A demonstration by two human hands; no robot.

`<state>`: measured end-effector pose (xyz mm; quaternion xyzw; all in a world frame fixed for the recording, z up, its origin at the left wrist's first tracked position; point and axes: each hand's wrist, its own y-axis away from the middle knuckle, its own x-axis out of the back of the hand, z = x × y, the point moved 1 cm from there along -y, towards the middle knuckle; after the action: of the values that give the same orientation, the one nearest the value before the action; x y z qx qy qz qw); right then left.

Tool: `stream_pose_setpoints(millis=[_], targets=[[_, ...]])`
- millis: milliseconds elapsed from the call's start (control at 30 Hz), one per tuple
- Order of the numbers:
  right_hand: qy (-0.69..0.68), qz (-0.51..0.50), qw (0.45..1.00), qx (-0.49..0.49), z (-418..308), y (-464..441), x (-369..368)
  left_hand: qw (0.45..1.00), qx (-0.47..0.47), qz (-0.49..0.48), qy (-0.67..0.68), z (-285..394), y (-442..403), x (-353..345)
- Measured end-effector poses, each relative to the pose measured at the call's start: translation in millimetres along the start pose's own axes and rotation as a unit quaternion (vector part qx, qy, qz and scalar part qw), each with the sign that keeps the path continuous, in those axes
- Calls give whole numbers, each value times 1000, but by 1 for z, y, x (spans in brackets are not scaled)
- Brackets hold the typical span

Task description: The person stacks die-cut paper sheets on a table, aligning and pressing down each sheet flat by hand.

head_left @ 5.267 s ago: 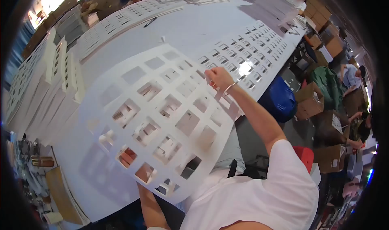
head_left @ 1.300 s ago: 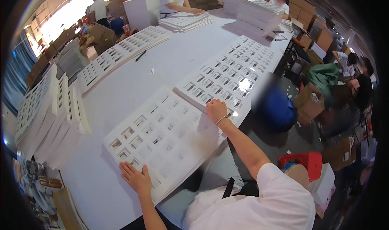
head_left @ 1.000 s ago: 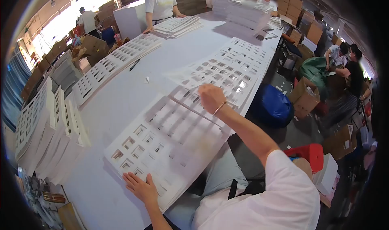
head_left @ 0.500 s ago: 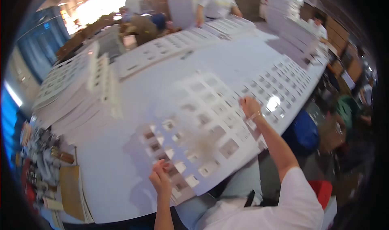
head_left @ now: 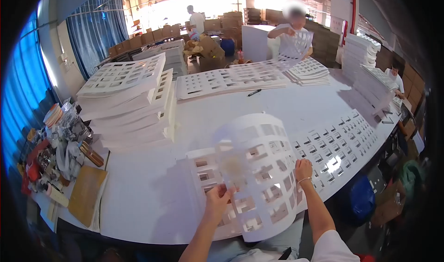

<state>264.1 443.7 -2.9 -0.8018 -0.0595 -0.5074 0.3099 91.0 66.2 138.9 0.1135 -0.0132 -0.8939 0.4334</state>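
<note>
A white sheet with rows of cut-out windows curls upward in front of me, its near edge bowed over the table's front. My left hand pinches the sheet near its left side, thumb and fingertips together. At its right edge, my right hand has fingers closed on the sheet, a thin bracelet at the wrist. Beneath, on the left, part of another cut-out layer shows; whether it joins the curled sheet I cannot tell. Right of my right hand lies a flat layer with dark slots and glossy glare.
Tall stacks of cut-out sheets stand at left and far right. More sheets line the table's far side, near a black pen. A person opposite holds a sheet. Clutter and a yellowish board sit at left.
The sheet was lower and blurred; now it curls up more steeply. My left hand has moved right and inward along it. My right hand stays by its right edge. The view has tilted up.
</note>
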Motion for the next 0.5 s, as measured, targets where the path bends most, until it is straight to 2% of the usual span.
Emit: stream_pose_setpoints(millis=[133, 167, 233, 267, 333, 367, 500], targets=[[-155, 20, 988, -20, -1, -7, 10, 999, -52, 9, -4, 28, 20, 17], [-157, 15, 987, -19, -7, -8, 21, 996, -77, 37, 8, 23, 18, 27], [-164, 2, 986, -20, -26, -4, 40, 993, -71, 71, -63, 3, 10, 53], [-142, -36, 989, -38, -37, 4, 35, 988, -74, 89, -98, -6, 3, 69], [-90, -98, 989, -68, -46, 5, 33, 972, -19, 122, -202, -43, -13, 94], [-72, -111, 991, -19, -41, 9, 20, 957, 8, 135, -255, -59, -17, 104], [5, -113, 993, -28, -55, 13, 19, 968, 16, 154, -198, -78, -28, 114]])
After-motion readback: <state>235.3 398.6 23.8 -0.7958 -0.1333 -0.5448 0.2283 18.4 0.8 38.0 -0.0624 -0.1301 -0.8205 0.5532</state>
